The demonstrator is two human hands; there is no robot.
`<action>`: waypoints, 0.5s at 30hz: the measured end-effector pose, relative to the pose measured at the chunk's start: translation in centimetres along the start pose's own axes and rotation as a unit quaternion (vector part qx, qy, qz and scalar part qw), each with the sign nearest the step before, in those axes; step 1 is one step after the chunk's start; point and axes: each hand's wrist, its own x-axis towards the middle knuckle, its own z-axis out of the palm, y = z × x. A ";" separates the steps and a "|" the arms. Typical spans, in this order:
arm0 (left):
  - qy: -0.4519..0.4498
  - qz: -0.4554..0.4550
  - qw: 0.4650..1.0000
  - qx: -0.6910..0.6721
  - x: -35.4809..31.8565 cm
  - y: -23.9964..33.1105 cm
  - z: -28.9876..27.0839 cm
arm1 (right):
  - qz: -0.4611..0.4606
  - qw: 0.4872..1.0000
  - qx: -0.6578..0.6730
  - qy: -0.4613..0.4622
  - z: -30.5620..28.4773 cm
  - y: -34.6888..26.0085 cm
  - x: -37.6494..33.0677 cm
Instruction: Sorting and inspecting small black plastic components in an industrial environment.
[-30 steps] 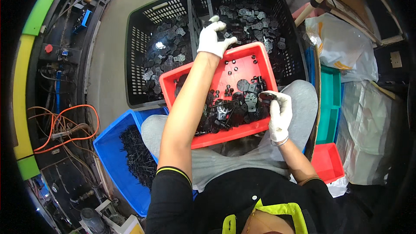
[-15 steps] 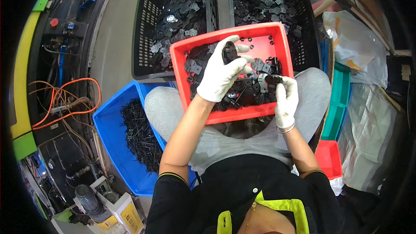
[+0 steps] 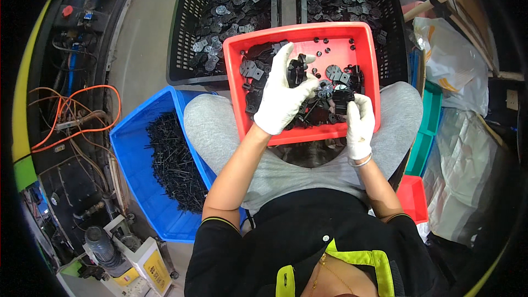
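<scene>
View from above of a seated person working over a shallow rectangular red plastic tray (image 3: 313, 133), which lies slightly tilted between the knees of light-grey trousers (image 3: 212, 126). The left hand (image 3: 283, 96), in a white glove, reaches over the tray's near edge; its thumb and fingers are curled around a rounded black plastic part (image 3: 297, 70), held above the tray's middle. The right hand (image 3: 360, 126), likewise gloved, is at the near right corner, its thumb and fingertips pinching a dark blocky piece (image 3: 343, 98) over the tray's right portion. The two held items are near one another; whether the dark piece touches the contents beneath cannot be told.

Within the tray, flat grey-black plates with rounded outlines (image 3: 251, 70) lie heaped at the left and among the pile at the centre and right, while several small black cylindrical pieces (image 3: 327, 50) are scattered over the bare red floor toward the far side. Beyond the tray are two black perforated plastic crates, left (image 3: 184, 38) and right (image 3: 399, 38), each containing similar dark plates. Beside the person's left knee, a deep blue plastic bin (image 3: 132, 154) holds a mass of thin black rods (image 3: 173, 159). To the right are green plastic trays (image 3: 423, 143) and a smaller red plastic bin (image 3: 412, 198); at far left, an orange hose (image 3: 119, 111) loops beside machinery.
</scene>
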 end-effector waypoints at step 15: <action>0.079 0.007 0.995 -0.064 7.2 1.3 -4.2 | 0.084 0.993 0.075 -0.047 0.7 -2.7 0.5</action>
